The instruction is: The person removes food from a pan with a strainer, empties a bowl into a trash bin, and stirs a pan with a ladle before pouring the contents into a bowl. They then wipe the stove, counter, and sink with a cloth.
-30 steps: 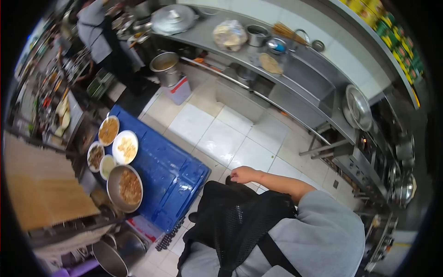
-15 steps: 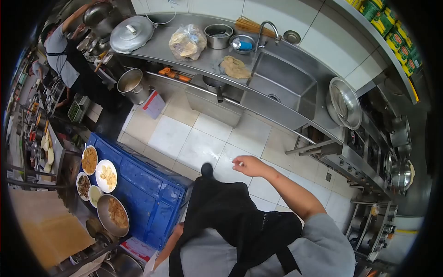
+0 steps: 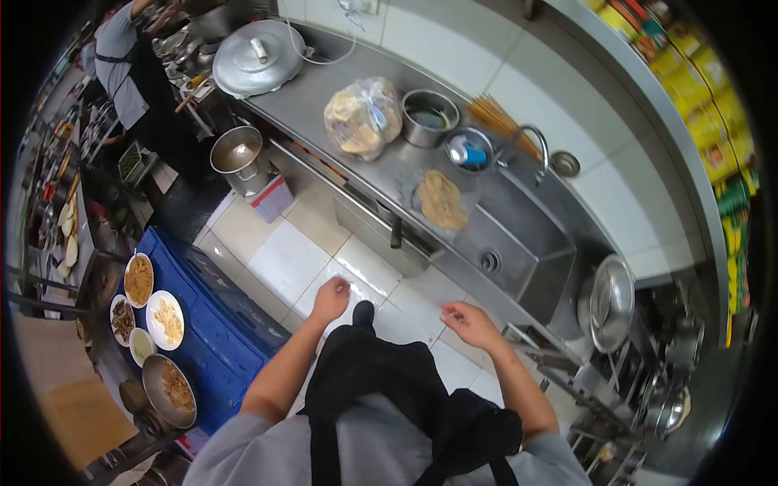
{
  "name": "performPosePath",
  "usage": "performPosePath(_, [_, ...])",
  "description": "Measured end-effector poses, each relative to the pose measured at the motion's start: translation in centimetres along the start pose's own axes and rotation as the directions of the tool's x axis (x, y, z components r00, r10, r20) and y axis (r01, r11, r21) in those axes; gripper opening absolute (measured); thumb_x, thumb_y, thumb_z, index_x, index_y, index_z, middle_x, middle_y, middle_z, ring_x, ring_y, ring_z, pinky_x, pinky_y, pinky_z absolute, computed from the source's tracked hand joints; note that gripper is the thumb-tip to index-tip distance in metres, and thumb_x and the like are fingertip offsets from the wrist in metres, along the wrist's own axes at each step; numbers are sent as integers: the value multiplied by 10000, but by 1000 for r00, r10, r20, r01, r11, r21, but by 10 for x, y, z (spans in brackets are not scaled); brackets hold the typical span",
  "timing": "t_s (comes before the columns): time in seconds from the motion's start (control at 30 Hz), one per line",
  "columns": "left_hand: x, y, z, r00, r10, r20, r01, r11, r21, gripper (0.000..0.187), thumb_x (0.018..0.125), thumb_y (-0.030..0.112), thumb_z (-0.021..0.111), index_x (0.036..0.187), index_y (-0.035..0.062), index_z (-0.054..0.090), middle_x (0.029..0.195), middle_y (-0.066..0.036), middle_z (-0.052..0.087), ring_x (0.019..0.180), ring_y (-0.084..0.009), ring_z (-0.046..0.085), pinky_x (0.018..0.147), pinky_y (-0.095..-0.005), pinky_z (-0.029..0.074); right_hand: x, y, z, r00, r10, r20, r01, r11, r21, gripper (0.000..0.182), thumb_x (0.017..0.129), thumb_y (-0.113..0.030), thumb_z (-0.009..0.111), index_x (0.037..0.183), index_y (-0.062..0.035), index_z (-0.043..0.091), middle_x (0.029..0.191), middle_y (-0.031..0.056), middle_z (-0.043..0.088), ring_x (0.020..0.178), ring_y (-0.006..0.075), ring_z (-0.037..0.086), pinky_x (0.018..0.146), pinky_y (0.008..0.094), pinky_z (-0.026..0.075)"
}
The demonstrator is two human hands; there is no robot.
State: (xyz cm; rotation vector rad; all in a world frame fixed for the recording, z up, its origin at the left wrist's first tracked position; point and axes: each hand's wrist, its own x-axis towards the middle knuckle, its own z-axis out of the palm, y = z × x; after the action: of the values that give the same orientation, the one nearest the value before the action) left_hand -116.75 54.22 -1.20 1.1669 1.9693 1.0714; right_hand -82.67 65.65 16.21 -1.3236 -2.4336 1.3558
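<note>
My left hand (image 3: 332,298) hangs over the tiled floor in front of my apron, its fingers curled in, and nothing shows in it. To the right, my right hand (image 3: 472,324) is in the air with fingers loosely apart, holding nothing. Neither hand touches anything. Ahead is a steel counter (image 3: 318,101) with a sink (image 3: 519,279). On it lie a tan cloth-like piece (image 3: 442,201) on thin plastic and a tied clear bag of pale food (image 3: 362,119). Near the tap (image 3: 541,154) stand a steel pot (image 3: 428,117) and a bowl (image 3: 469,150) holding a blue item.
At left, a blue bin (image 3: 212,356) bears several dishes of food, including a white plate (image 3: 165,320) and a pan (image 3: 169,392). A tall pot (image 3: 237,152) stands below the counter. A co-worker (image 3: 130,73) is at the far left. A steel basin (image 3: 612,304) is at right.
My left hand has swung up and forward from beside the blue bin. My view has turned and come closer to the counter and sink. The right hand stays raised and empty.
</note>
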Motion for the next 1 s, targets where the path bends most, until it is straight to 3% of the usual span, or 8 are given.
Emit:
performPosePath(0.17, [157, 151, -11, 983, 166, -83, -171, 983, -62, 261, 876, 131, 654, 1106, 10, 632, 1041, -191, 691, 983, -355, 669, 875, -415, 523, 10, 45, -21, 989, 117, -94, -110, 991, 75, 360, 917, -280, 702, 1188, -43, 678, 1072, 136, 727, 937, 261, 688, 833, 374, 544])
performPosePath(0.23, [224, 176, -13, 838, 438, -326, -409, 899, 158, 365, 853, 120, 673, 1195, 14, 599, 1161, -216, 646, 1100, -380, 610, 960, -443, 480, 22, 55, -32, 979, 192, -65, -177, 966, 189, 318, 918, -244, 699, 1169, -48, 683, 1058, 136, 717, 926, 276, 687, 821, 358, 544])
performPosePath(0.4, [335, 222, -35, 786, 495, -371, -200, 771, 605, 660, 804, 235, 737, 1336, -47, 467, 1305, -217, 565, 1178, -421, 521, 994, -470, 459, 96, 16, -73, 979, -86, -187, 85, 996, -11, 310, 911, -193, 692, 1182, -46, 665, 1136, 146, 666, 1013, 334, 656, 831, 376, 544])
performPosePath(0.53, [368, 239, -41, 904, 309, -297, -81, 804, 589, 753, 771, 308, 768, 1349, -55, 449, 1293, -209, 555, 1197, -401, 510, 985, -471, 464, 173, -15, -99, 883, -433, -180, 373, 881, -290, 384, 882, -190, 706, 1238, -60, 638, 1321, 168, 576, 1208, 374, 557, 949, 432, 508])
performPosePath(0.6, [370, 253, -43, 943, 179, -281, 39, 776, 629, 771, 765, 332, 779, 1355, -42, 452, 1235, -209, 567, 1199, -378, 514, 978, -476, 466, 204, -27, -101, 902, -413, -125, 359, 878, -316, 408, 876, -205, 711, 1254, -72, 634, 1373, 174, 537, 1257, 386, 517, 991, 449, 484])
performPosePath(0.73, [400, 233, -46, 971, 118, -206, 48, 751, 658, 606, 782, 365, 770, 1217, -12, 581, 1153, -201, 626, 1082, -367, 617, 898, -465, 517, 251, -34, -85, 908, -415, -56, 351, 827, -440, 466, 853, -250, 735, 1286, -113, 631, 1481, 182, 439, 1348, 421, 424, 1070, 483, 435])
performPosePath(0.83, [413, 234, -62, 995, 58, -85, 3, 807, 591, 473, 784, 391, 758, 1065, 20, 672, 1068, -198, 692, 984, -374, 675, 846, -464, 538, 269, -24, -66, 894, -445, -43, 348, 753, -558, 514, 832, -224, 739, 1323, -144, 611, 1455, 167, 454, 1332, 423, 424, 1070, 494, 430])
performPosePath(1.0, [421, 235, -98, 998, 44, -38, -23, 901, 432, 295, 790, 318, 700, 915, 53, 727, 974, -193, 721, 958, -376, 689, 838, -466, 543, 292, -14, -55, 930, -335, -150, 234, 856, -461, 518, 800, -136, 721, 1303, -141, 597, 1359, 175, 508, 1259, 408, 468, 1056, 483, 430])
